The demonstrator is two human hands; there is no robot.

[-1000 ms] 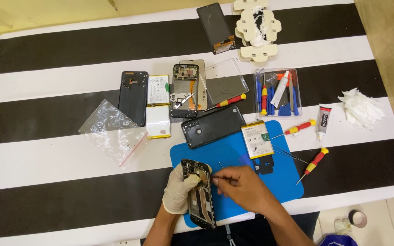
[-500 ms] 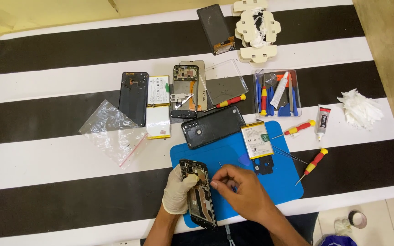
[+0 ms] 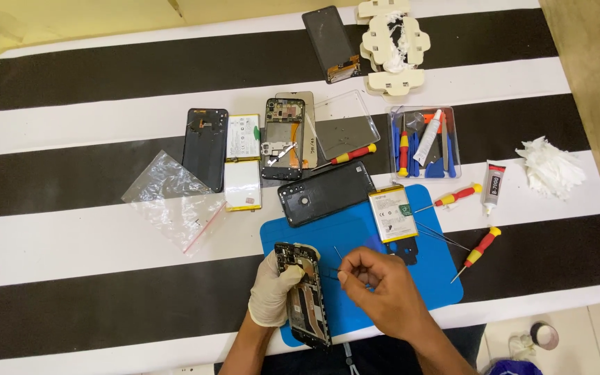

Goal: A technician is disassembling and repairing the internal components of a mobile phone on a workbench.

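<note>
My gloved left hand (image 3: pixel 276 288) clamps opened phone frame (image 3: pixel 305 293) steady on blue mat (image 3: pixel 411 278), surface's near edge; bare right hand (image 3: pixel 387 292) pinches tweezers (image 3: pixel 333 272), tips at its upper end.

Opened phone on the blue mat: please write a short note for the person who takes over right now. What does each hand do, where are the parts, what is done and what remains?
Left hand, gloved, grips the opened phone by its left edge over the blue mat.
Right hand, bare, pinches thin tweezers, tips at the phone's upper part.
Done: black back cover and battery lie off the phone, at the mat's far edge.
Left: the phone is open, its inner parts exposed; cover and battery not refitted.
</note>
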